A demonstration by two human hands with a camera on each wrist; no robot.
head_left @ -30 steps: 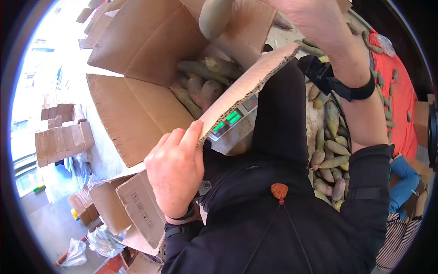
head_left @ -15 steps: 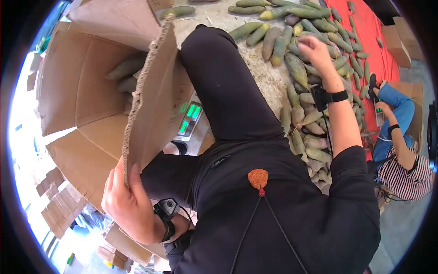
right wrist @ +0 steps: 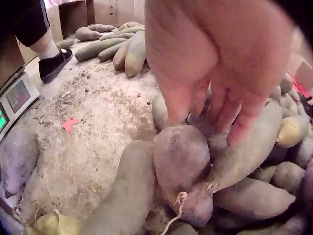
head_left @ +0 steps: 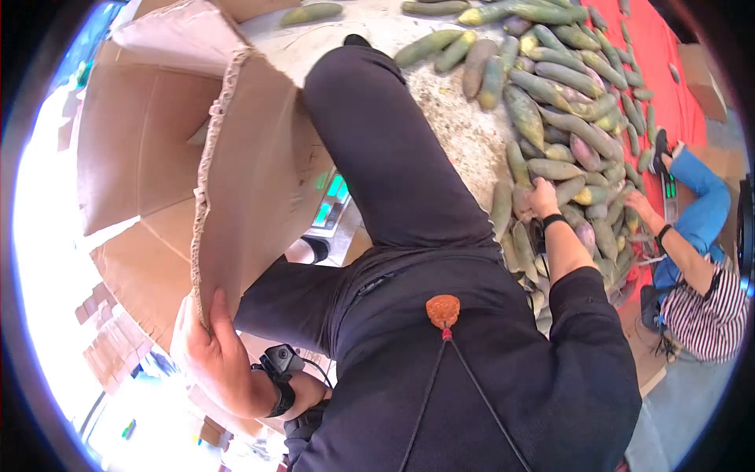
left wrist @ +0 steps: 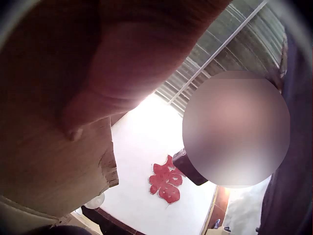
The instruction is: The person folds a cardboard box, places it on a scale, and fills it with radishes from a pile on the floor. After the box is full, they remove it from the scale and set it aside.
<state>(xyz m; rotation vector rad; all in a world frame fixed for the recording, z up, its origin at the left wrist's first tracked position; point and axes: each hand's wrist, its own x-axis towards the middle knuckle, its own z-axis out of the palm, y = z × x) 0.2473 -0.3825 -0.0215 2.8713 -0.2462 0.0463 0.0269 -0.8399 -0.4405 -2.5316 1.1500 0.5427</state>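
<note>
My left hand (head_left: 214,358) grips the edge of a flap on a cardboard box (head_left: 145,134), thumb on the near face. In the left wrist view that thumb (left wrist: 117,73) lies along the brown board (left wrist: 54,166). My right hand (head_left: 543,198) is down at the near side of a pile of radishes (head_left: 550,126). In the right wrist view its thumb and bent fingers hold the top of a rounded purplish radish (right wrist: 181,152). A long green radish (right wrist: 249,147) lies close against those fingers. The flap hides most of the box's inside.
A digital scale (head_left: 336,206) with green readouts stands beside the box, near my legs. Another person (head_left: 700,307) in a striped top reaches to the pile's far side. Red sheeting (head_left: 661,71) lies behind the pile. Single radishes (head_left: 311,13) lie farther off on the ground.
My right hand held a radish over the box, then came away empty and moved right, down onto the pile. My left hand keeps its grip on the flap while the view turned right.
</note>
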